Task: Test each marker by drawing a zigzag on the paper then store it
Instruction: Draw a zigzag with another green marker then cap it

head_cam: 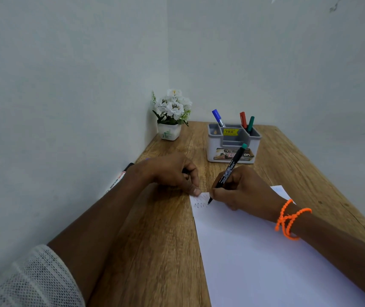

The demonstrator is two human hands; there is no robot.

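So the right hand point(241, 189) is curled around a black-barrelled marker with a teal end point(228, 171), pinched low down near the tip, and the tip is touching the white sheet of paper point(265, 262) right at its far left corner. The barrel leans up and away from the hand, towards the holder. Just left of the tip there are two short zigzag rows on the paper, a faint reddish one point(200, 198) and a dark one point(200, 205) under it. The left hand point(172, 173) sits just left of the right one, fingers curled in, with one fingertip pressing on the paper's far corner; looks like something dark is tucked in its fingers, but I honestly can't tell what. Beyond both hands there's a white and grey plastic desk organizer point(232, 145) with a blue-capped marker point(217, 117) sticking out of its left compartment and a red-capped marker point(243, 119) and a green-capped marker point(250, 124) together in the right one. Further left of that, in the corner, a little white pot of white fake flowers point(171, 114). Another marker with a white label point(119, 177) lies past the left wrist, by the wall. Everything's on a wooden table point(155, 251). Right wrist has an orange bead bracelet point(290, 220).
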